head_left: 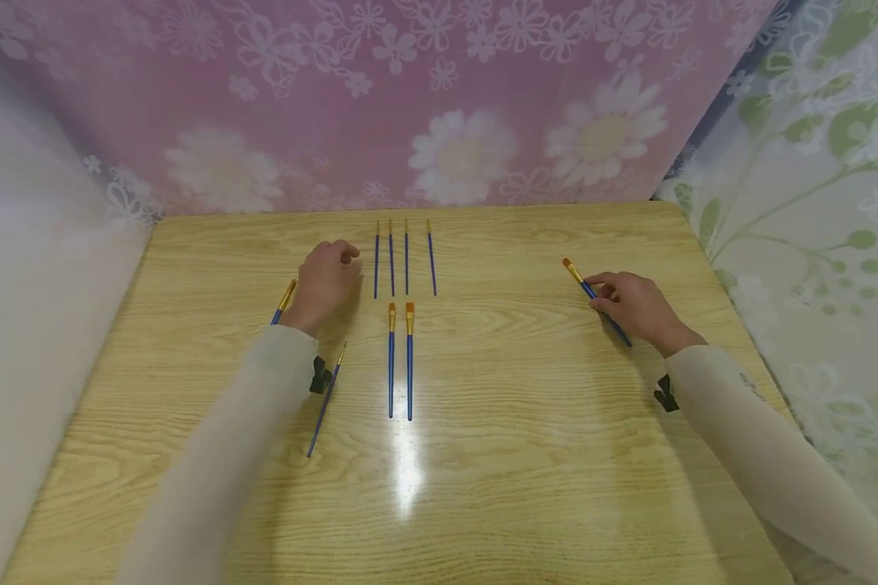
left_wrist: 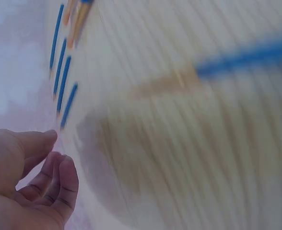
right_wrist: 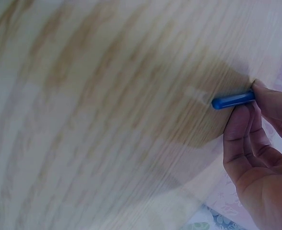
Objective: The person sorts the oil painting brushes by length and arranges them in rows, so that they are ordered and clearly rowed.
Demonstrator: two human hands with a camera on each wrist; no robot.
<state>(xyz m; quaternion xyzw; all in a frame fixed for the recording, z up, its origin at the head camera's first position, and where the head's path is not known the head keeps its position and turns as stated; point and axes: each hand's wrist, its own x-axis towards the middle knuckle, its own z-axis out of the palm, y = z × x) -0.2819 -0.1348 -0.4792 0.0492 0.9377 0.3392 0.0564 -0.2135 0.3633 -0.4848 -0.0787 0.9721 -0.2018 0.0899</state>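
My right hand (head_left: 636,309) pinches a flat paintbrush (head_left: 575,271) between thumb and fingers, its orange bristles pointing away to the upper left. In the right wrist view the blue handle end (right_wrist: 232,100) sticks out of that pinch. Loosely curled and holding nothing, my left hand (head_left: 327,280) hovers left of a row of several thin paintbrushes (head_left: 406,260). Below the row, two wider flat paintbrushes (head_left: 410,366) lie side by side. Another paintbrush (head_left: 286,299) lies partly hidden by the left wrist. A thin paintbrush (head_left: 325,406) slants beside the left cuff.
The brushes lie on a wood-grain table (head_left: 505,455). A pink flowered cloth (head_left: 336,122) hangs along the far edge. Pale cloths stand at the left and, with a leaf print (head_left: 819,244), at the right.
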